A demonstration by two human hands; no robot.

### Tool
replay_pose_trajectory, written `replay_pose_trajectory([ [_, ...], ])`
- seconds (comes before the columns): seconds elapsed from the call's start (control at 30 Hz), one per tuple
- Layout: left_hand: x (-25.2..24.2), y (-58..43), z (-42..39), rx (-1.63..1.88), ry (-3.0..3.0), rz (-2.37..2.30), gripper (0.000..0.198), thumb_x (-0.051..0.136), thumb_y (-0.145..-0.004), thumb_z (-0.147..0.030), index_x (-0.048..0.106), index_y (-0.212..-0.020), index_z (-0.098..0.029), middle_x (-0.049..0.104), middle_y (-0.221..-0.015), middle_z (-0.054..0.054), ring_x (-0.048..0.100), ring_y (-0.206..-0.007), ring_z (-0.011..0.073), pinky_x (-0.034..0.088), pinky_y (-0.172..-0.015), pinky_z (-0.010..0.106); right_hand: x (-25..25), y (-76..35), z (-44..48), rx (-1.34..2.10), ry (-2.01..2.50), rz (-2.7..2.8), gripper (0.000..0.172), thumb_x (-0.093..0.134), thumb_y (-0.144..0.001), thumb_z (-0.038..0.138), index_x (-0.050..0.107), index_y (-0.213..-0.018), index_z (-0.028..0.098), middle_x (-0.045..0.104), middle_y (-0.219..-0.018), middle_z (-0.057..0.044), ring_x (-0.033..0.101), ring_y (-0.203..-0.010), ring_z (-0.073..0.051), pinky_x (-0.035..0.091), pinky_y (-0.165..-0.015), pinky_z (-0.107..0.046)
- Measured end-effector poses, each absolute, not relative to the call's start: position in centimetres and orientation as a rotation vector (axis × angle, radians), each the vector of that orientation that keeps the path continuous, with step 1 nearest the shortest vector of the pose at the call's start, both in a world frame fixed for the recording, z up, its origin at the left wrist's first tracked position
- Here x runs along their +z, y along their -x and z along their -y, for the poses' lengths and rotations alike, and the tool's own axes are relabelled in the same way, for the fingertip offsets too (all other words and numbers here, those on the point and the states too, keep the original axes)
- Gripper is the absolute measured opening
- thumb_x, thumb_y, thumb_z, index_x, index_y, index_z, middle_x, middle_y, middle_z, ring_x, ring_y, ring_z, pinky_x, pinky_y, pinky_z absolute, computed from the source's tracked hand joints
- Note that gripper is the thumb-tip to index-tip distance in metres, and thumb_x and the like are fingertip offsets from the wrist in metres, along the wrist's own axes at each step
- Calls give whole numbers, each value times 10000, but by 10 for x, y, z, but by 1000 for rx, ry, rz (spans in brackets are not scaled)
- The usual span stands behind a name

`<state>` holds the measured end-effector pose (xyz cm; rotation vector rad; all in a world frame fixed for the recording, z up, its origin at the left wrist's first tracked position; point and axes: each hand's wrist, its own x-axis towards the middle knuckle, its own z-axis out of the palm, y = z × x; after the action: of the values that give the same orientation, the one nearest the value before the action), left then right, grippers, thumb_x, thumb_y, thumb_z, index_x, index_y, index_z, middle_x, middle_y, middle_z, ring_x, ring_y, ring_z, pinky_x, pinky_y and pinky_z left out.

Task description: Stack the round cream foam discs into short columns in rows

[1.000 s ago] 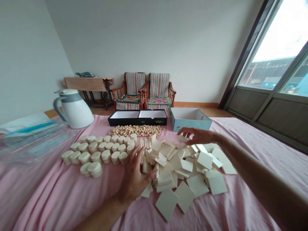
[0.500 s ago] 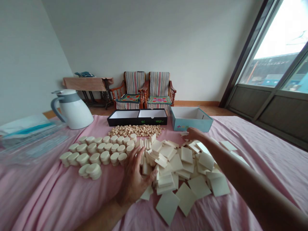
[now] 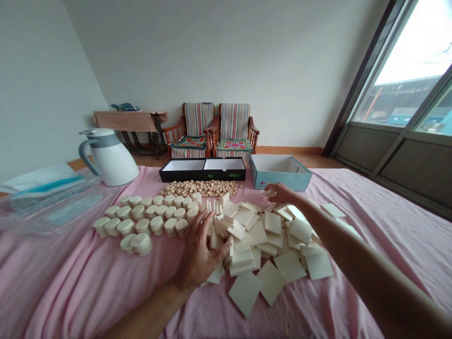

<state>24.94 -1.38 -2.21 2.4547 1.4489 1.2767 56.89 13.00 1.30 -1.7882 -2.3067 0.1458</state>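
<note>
A heap of pale square wooden tiles (image 3: 257, 234) lies loosely over the pink cloth in front of me. At its left edge rests my left hand (image 3: 198, 249), open, with the thumb and fingers apart against the tiles. Beyond the heap, close to the front of the light blue box (image 3: 282, 181), my right hand (image 3: 281, 193) has its fingers closed on a small pale wooden piece (image 3: 270, 193); its full shape is hidden. Several rows of stacked round wooden discs (image 3: 142, 212) stand left of my left hand.
Small wooden beads (image 3: 199, 188) lie in front of a black two-part box (image 3: 183, 175). A white and grey jug (image 3: 115, 160) stands at the back left, beside clear plastic packaging (image 3: 49, 202). Two chairs (image 3: 234, 125) are behind the pink-covered surface (image 3: 116, 296).
My right hand has shifted slightly left at the blue box, and the pale piece shows a little more. My left hand stays at the heap's edge. The view has tilted slightly.
</note>
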Motion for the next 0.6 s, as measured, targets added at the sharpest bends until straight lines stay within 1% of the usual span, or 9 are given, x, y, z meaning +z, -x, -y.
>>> replay_pose_trajectory([
  [0.07,-22,-250,13,1282,-2455,-1445,705,575,-796,-459,305,-1384,-178,384,-1388,163,327,-1313,329,305,-1067,529,26,-566,-116,180,1757,2267,407,585,-730,217,608,-1132,164,689,-866,-61,625,-759,-172,474,-693,-260],
  [0.1,-21,-250,13,1283,-2452,-1444,702,576,-796,-458,309,-1382,-178,382,-1389,163,327,-1314,328,304,-1068,527,33,-563,-107,220,1705,2243,425,577,-746,237,586,-1166,177,683,-898,-58,618,-773,-169,470,-702,-259],
  [0.23,-20,-251,13,1309,-2428,-1444,686,577,-801,-448,321,-1377,-175,367,-1403,156,324,-1318,316,297,-1077,508,51,-545,-69,285,1377,2383,438,584,-741,250,573,-1175,191,627,-1008,-76,590,-861,-177,460,-785,-293],
  [0.33,-18,-252,13,1325,-2436,-1445,671,582,-799,-450,346,-1360,-166,365,-1408,154,310,-1328,305,288,-1086,490,50,-534,-47,337,1365,2411,472,595,-727,222,555,-1194,163,601,-1052,-107,584,-899,-191,463,-812,-323],
  [0.43,-17,-253,14,1301,-2454,-1471,655,585,-794,-463,380,-1338,-161,354,-1414,157,291,-1338,304,269,-1094,489,48,-524,-30,264,1391,2369,483,609,-722,201,550,-1199,146,576,-1126,-135,550,-1016,-232,424,-904,-385],
  [0.5,-17,-254,15,1278,-2451,-1489,652,585,-794,-473,391,-1330,-156,353,-1413,159,285,-1340,302,263,-1097,489,52,-515,-13,195,1336,2346,449,599,-743,204,557,-1187,155,558,-1161,-136,518,-1070,-243,394,-942,-405],
  [0.57,-17,-254,15,1265,-2439,-1490,653,579,-800,-481,390,-1332,-153,352,-1414,159,281,-1341,301,257,-1099,489,58,-503,10,237,1193,2377,418,584,-772,219,553,-1186,173,558,-1142,-119,522,-1049,-216,405,-927,-375],
  [0.6,-18,-253,15,1264,-2431,-1484,647,570,-808,-480,386,-1335,-154,350,-1417,158,278,-1343,301,253,-1101,491,60,-497,23,283,1113,2428,438,593,-778,246,537,-1210,196,549,-1161,-110,504,-1077,-215,398,-934,-370],
])
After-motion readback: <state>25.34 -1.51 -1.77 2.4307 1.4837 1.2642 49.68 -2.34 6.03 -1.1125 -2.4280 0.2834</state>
